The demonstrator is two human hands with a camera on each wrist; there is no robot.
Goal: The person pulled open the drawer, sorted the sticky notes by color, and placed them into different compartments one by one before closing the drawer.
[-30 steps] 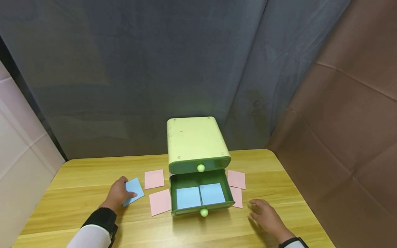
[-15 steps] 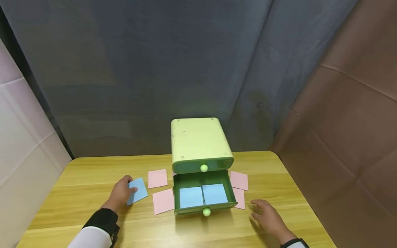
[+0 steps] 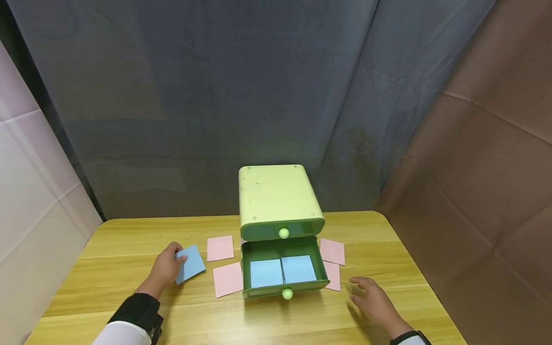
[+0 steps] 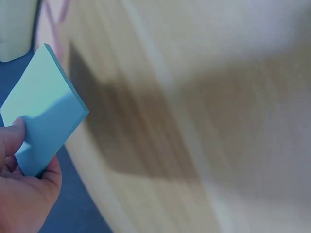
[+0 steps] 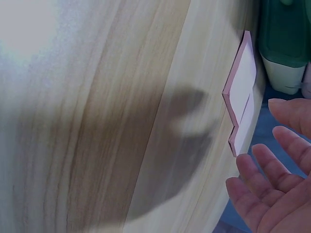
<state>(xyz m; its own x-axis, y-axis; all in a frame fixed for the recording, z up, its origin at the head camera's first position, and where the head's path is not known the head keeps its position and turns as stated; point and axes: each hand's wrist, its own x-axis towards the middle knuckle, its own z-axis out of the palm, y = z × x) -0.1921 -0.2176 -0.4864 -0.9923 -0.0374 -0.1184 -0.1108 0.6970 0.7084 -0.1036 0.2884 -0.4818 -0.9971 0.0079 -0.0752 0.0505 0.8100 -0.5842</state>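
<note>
Head view of a wooden worktop [image 3: 129, 306] with a light green two-drawer cabinet [image 3: 278, 199] standing at the middle of its far edge. The upper drawer [image 3: 282, 230] is closed; the lower drawer [image 3: 282, 268] is pulled out toward the near edge and holds two blue note pads [image 3: 282, 271] lying flat side by side. The left hand [image 3: 166, 268], toward the worktop's left side, pinches a third blue pad [image 3: 191, 263] by one corner between thumb and fingers; the left wrist view shows this blue pad [image 4: 43, 111] raised off the wood and tilted. Two pink pads [image 3: 224, 263] lie flat on the worktop between this hand and the drawer. Two further pink pads [image 3: 332, 263] lie just beside the drawer's right wall, one partly overlapping the other. The right hand [image 3: 375, 302], near the worktop's near right corner, holds nothing, fingers spread and relaxed, close to these pink pads without touching them.
</note>
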